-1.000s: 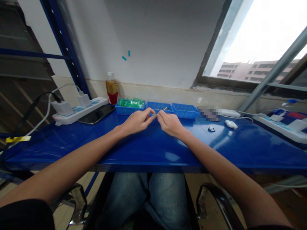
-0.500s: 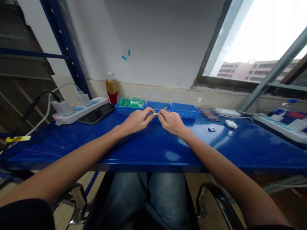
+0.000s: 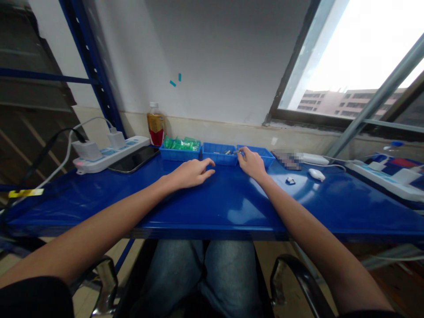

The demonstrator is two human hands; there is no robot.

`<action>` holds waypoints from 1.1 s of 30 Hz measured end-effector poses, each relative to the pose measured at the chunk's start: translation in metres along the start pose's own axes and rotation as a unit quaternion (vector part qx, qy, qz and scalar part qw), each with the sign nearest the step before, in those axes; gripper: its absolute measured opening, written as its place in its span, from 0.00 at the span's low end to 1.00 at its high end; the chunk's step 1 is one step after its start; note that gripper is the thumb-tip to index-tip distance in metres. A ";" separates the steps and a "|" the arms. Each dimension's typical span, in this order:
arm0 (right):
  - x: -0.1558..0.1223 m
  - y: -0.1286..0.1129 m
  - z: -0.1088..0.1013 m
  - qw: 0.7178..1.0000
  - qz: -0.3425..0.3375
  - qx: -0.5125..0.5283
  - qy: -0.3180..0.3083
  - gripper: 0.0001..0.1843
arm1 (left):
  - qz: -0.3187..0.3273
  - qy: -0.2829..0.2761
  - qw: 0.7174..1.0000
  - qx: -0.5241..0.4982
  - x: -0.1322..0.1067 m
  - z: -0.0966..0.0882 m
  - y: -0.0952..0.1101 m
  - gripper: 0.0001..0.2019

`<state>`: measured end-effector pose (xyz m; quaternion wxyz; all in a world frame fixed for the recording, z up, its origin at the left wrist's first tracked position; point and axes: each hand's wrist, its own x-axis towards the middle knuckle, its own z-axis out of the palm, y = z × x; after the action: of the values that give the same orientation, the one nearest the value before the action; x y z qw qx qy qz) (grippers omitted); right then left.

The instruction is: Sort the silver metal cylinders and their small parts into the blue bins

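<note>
My left hand (image 3: 192, 173) rests over the blue tabletop (image 3: 212, 207), thumb and fingers apart, with nothing between them. My right hand (image 3: 252, 164) is at the front of the right blue bin (image 3: 266, 160), its thumb and fingertips pinched on a small, slim, light-coloured piece (image 3: 236, 152). What kind of piece it is, I cannot tell. Beside those fingertips, the middle blue bin (image 3: 215, 158) holds several small light and metallic parts (image 3: 227, 152). Green plastic packets (image 3: 182, 144) fill the left blue bin (image 3: 180, 154). My right hand hides part of the right bin.
At the left lie a black phone (image 3: 134, 160) and a white power strip (image 3: 109, 154) with plugs. A bottle (image 3: 155, 126) stands by the wall. To the right are a small white case (image 3: 316, 174), a small part (image 3: 290, 180) and another power strip (image 3: 387, 179).
My hands have come apart from the small piece they both held. The right hand has carried it rightward to the bins. The left hand has let go and opened.
</note>
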<state>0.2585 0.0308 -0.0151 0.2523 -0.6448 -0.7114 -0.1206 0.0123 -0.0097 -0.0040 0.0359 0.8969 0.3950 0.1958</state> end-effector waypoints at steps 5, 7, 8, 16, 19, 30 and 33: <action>-0.001 -0.001 0.003 1.000 0.000 -0.003 -0.021 0.18 | 0.000 -0.012 1.000 -0.003 -0.001 0.000 0.000 0.16; 0.000 0.000 0.005 1.000 0.001 -0.003 -0.024 0.18 | 0.001 -0.013 1.000 -0.005 -0.001 0.001 -0.001 0.17; 0.000 0.001 0.006 1.000 0.002 -0.001 -0.025 0.18 | 0.002 -0.014 1.000 -0.005 -0.001 0.001 -0.002 0.17; 0.002 0.004 0.009 0.999 0.021 0.014 -0.025 0.21 | -0.006 -0.033 0.999 0.009 -0.001 -0.001 0.001 0.16; 0.001 0.003 0.008 0.999 0.023 0.020 -0.025 0.19 | -0.006 -0.041 0.999 0.011 -0.002 -0.002 0.002 0.16; 0.002 0.005 0.018 0.991 -0.093 0.048 -0.080 0.19 | 0.007 -0.040 0.999 0.010 0.000 0.003 -0.003 0.16; 0.002 0.004 0.023 0.993 -0.100 0.037 -0.051 0.18 | 0.005 -0.023 1.000 0.000 0.002 0.005 -0.006 0.16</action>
<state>0.2577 0.0443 -0.0340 0.2262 -0.5659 -0.7882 -0.0857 0.0109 -0.0033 -0.0089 0.0445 0.9029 0.3899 0.1752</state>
